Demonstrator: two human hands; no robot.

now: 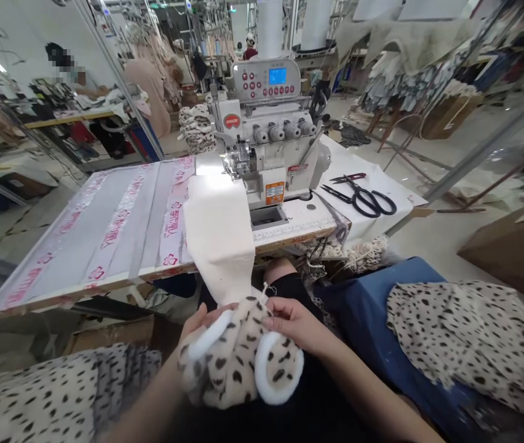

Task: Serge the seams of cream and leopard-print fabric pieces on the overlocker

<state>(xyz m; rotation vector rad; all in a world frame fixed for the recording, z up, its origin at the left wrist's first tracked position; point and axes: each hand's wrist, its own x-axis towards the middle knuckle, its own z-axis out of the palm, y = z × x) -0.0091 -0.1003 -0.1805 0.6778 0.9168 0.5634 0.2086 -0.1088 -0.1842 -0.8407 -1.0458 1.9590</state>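
A spotted beige fabric piece point(238, 363) with white trimmed, ear-like loops hangs bunched over my lap. My left hand point(204, 320) is closed on its left upper part, some fingers hidden behind the cloth. With thumb and fingers pinched, my right hand point(292, 320) grips its upper right edge. A plain cream fabric strip point(220, 234) runs from beside the sewing machine's needle area down to the spotted piece; whether the two are joined I cannot tell. The overlock sewing machine point(271, 135) stands just beyond, its work light on and its display lit.
Black-handled scissors point(368, 200) and thread snips point(349, 177) lie right of the machine. Spotted fabric is stacked at lower left point(59, 387), and more spotted pieces point(469, 332) lie over blue cloth point(358, 301) at right. A person point(75, 77) sits at a bench in the left background.
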